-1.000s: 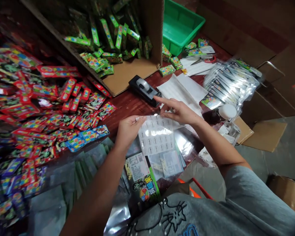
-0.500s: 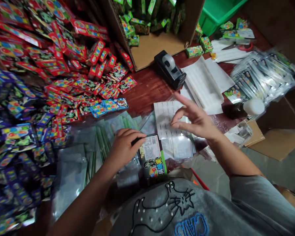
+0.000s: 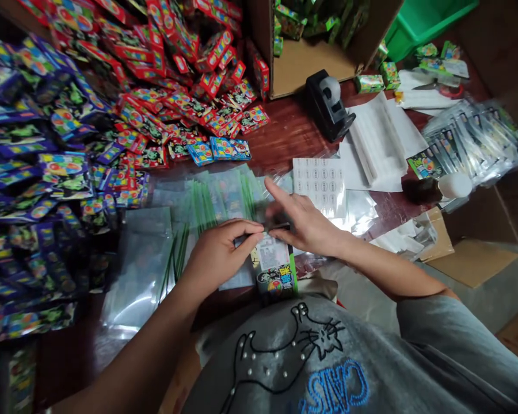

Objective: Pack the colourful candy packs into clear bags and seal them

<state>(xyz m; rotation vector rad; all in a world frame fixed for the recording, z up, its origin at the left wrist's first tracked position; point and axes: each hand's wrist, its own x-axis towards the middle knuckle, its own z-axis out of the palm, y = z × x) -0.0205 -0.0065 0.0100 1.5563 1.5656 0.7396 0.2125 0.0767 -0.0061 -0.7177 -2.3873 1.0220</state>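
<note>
My left hand (image 3: 224,250) has its thumb and fingertips pinched on the upper left edge of a black and green printed packet (image 3: 280,279), which bears a white label. The packet lies flat close to my body. Over its top edge is my right hand (image 3: 306,221), index finger stretched out and thumb near the left fingertips. Its other fingers are smeared by motion, so anything between them cannot be made out. Just beyond the right hand lies a sheet of round white stickers (image 3: 319,181). Clear bags with green edges (image 3: 224,192) lie fanned out beyond my left hand.
Red candy packs (image 3: 168,69) and purple ones (image 3: 34,172) are heaped on the left. A cardboard box (image 3: 315,72) with green packs stands at the back, near a black tape dispenser (image 3: 328,106). Filled clear packets (image 3: 475,138) and a white-capped bottle (image 3: 455,186) sit on the right.
My right hand has come left and down from above the sticker sheet to the packet's top edge. My left hand still pinches the packet. The camera view has shifted.
</note>
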